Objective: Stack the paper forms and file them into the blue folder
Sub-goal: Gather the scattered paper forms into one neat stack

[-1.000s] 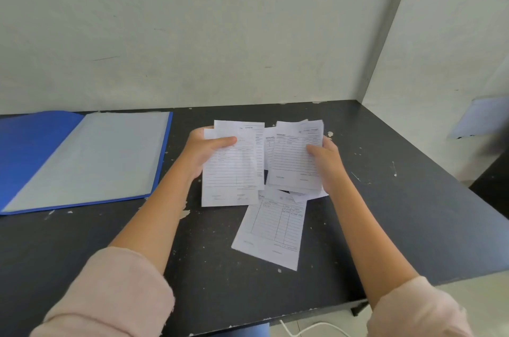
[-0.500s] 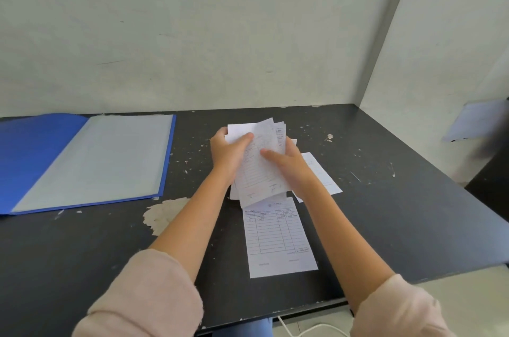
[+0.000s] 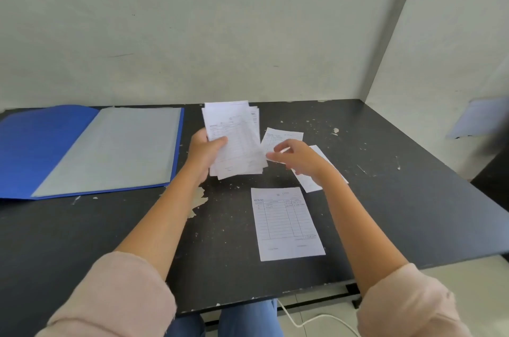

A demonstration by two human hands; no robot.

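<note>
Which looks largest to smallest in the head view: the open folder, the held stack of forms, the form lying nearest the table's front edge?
1. blue folder, clearly the largest.
2-3. Held stack and the near form look alike; the form lies closer to the camera, so their order is unsure.

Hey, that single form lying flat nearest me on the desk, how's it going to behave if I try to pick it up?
The single form looks like one thin sheet, so probably very light and floppy. It lies flush on the black desk, so an edge may be hard to catch; sliding it toward the desk's rim might help.
</note>
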